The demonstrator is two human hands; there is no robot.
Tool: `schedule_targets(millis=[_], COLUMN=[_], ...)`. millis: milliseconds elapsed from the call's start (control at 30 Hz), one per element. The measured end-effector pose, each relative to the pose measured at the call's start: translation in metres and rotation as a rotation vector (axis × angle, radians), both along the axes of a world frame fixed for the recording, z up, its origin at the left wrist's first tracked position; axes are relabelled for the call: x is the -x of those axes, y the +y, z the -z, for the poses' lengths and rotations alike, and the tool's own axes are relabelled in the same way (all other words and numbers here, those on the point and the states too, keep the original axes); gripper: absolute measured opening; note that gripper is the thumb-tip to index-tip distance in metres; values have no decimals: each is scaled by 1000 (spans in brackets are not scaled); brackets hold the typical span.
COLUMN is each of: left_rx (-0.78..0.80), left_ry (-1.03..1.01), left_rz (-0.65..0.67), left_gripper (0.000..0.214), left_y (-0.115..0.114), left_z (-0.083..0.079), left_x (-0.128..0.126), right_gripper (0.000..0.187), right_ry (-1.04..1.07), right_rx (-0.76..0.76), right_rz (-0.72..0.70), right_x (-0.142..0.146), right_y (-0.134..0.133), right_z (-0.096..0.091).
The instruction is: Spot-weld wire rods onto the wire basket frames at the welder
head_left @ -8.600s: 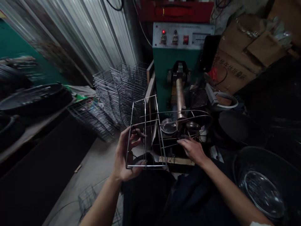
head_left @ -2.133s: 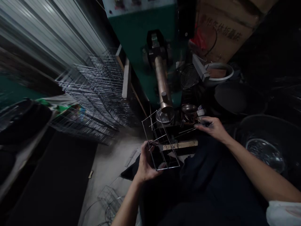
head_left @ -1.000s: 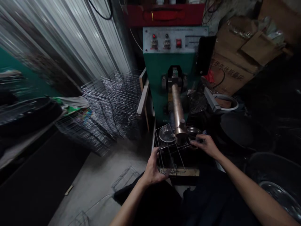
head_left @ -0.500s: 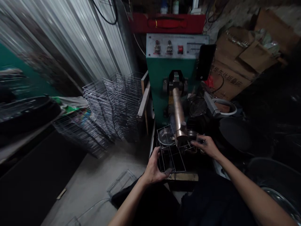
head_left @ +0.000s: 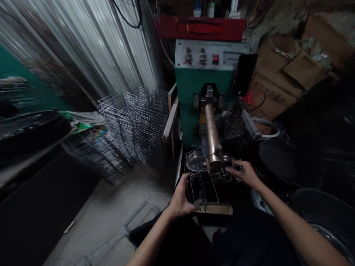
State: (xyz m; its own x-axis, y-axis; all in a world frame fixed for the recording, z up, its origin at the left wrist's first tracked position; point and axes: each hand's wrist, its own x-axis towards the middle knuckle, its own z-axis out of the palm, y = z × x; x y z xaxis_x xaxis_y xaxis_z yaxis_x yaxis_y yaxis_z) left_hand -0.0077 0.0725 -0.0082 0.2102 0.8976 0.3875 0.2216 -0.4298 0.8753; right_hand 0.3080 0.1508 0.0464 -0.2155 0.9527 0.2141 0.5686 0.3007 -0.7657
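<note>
My left hand (head_left: 181, 199) grips the left edge of a wire rack (head_left: 203, 187), thumb along its near side. The rack lies under the copper-coloured arm (head_left: 212, 129) of a green spot-welding machine (head_left: 188, 92). To the right of the arm's tip, my right hand (head_left: 245, 173) has its fingers pinched together at the rack's right-hand wires; exactly what they hold is too dark to make out. Behind the rack sits a shiny round metal dish (head_left: 195, 161). Part of the rack is hidden by the arm's tip.
Stacks of wire racks (head_left: 135, 125) stand on the left, with another wire frame (head_left: 141, 214) on the floor. A phone (head_left: 244, 75) is fixed at the machine's right side. Cardboard boxes (head_left: 280, 85) are at the right, and a red toolbox (head_left: 199, 29) is behind the machine.
The view has shifted slightly, so the machine appears a little further right. Both hands and the wire rack keep nearly the same places under the arm.
</note>
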Motion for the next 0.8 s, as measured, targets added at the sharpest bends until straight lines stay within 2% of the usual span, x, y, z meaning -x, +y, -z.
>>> schedule_targets(millis=[333,633,700,800], left_rx=[-6,23,32,28], left_ry=[-11,-24,-25,-17], left_rz=[4,18,15,4], left_gripper=[91,87,85,88], left_y=[3,4,3,4], left_z=[-1,-6,-7,-6], left_x=[0,-1,-1,-1], right_gripper=[58,56,56,58], right_ry=[-17,-4,10,79], right_rx=[4,20,0,-36], right_rz=[0,3,23,107], right_x=[0,2,-1,-11], right_y=[2,-1,-2,-2], right_z=[-2,-6,-4,10])
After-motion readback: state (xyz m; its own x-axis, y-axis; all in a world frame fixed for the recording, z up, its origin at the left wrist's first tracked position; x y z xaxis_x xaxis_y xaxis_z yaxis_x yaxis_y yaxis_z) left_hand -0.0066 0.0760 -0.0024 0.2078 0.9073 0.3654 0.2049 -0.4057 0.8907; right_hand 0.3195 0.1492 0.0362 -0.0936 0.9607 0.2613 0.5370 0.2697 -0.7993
